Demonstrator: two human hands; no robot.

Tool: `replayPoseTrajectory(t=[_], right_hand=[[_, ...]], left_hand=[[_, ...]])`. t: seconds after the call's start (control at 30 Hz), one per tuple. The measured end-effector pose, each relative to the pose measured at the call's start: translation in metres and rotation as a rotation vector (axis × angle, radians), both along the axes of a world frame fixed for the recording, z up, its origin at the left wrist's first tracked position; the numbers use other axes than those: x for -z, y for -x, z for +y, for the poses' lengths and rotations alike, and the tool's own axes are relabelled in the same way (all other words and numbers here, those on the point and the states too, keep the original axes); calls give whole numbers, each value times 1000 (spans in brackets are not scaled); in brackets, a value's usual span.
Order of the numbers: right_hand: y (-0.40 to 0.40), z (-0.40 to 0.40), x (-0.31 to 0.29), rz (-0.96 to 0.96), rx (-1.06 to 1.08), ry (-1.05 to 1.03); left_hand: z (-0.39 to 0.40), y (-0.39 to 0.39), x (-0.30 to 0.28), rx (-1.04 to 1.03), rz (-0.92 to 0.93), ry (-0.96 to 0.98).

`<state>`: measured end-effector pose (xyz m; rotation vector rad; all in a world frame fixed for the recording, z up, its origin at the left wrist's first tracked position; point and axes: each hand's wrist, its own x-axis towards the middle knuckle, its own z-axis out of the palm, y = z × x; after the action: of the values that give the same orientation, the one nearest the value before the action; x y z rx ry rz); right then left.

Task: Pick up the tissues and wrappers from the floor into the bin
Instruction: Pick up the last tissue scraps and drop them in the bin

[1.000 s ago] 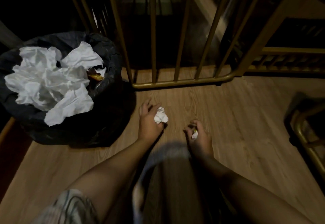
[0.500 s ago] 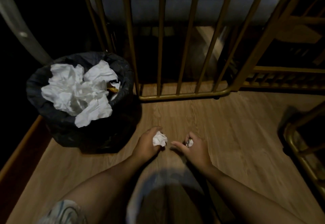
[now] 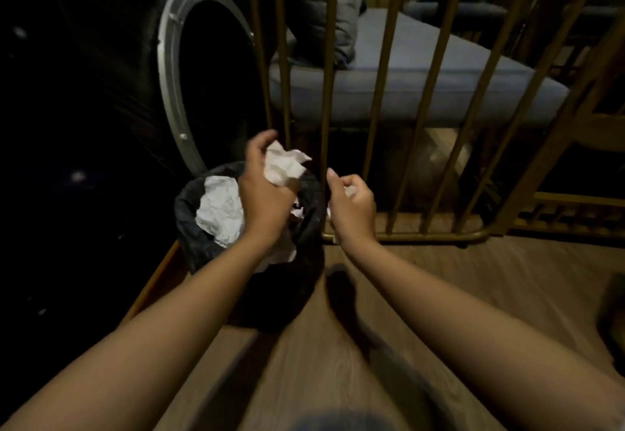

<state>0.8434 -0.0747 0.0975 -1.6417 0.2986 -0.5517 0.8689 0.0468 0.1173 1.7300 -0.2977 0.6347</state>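
A round bin lined with a black bag stands on the wooden floor at the left, holding crumpled white tissues. My left hand hovers over the bin's opening, shut on a crumpled white tissue that sticks out above the fingers. Just right of the bin's rim is my right hand, closed around a small pale wrapper, of which only a bit shows between the fingers.
Gold metal bars of a bed frame rise right behind the bin and hands, with a grey mattress beyond. A silver ring-shaped object leans in the dark at the left. The wooden floor stretches right.
Both hands have lifted off the floor with their items and moved left and up to the bin; the view has risen and tilted toward the bed.
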Motion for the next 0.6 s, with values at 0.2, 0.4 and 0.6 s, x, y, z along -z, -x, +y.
replayPoseTrajectory(t=[0.2,0.4,0.6], right_hand=[[-68,48,-9,117,-198,101],[-115,54,27,514,-518,485],[-94,29,-21,369,-495,379]], left_hand=[[61,-67,10,-265,231,-157],[75,-91,46,-190,763,-426],[87,-51,6,-262,675,-205]])
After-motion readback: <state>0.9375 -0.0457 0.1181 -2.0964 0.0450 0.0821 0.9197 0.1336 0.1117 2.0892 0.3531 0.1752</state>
